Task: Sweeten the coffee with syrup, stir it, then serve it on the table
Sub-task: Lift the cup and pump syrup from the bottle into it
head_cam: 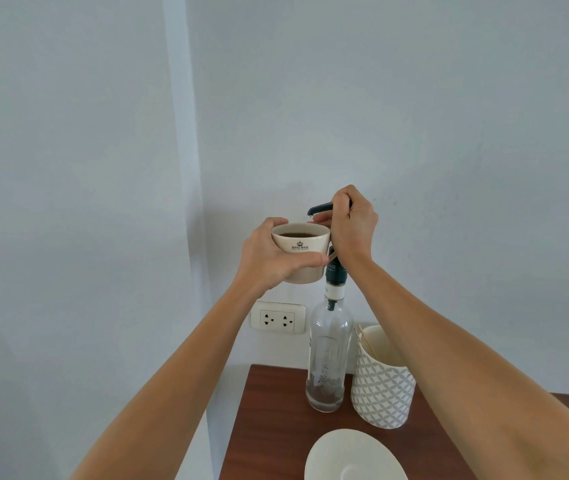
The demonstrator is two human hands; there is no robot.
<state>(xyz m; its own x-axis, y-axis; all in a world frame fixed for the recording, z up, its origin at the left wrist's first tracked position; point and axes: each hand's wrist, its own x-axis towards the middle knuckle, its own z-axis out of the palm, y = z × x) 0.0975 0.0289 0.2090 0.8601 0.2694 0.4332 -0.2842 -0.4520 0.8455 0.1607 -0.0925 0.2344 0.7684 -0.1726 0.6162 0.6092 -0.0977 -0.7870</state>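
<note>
My left hand [272,258] holds a cream coffee cup [302,252] with dark coffee in it, raised high in front of the wall. The cup's rim sits just under the black spout of the pump [319,208]. My right hand [354,226] is closed over the pump head on top of a tall clear glass syrup bottle [328,358]. The bottle stands on the brown wooden table [269,427] and holds only a little dark syrup at its bottom. A white saucer [352,457] lies on the table at the near edge.
A white patterned holder [381,386] with thin wooden stir sticks [368,341] stands right of the bottle. A white double wall socket [278,318] is behind the bottle's left side. The table's left edge borders a pale wall.
</note>
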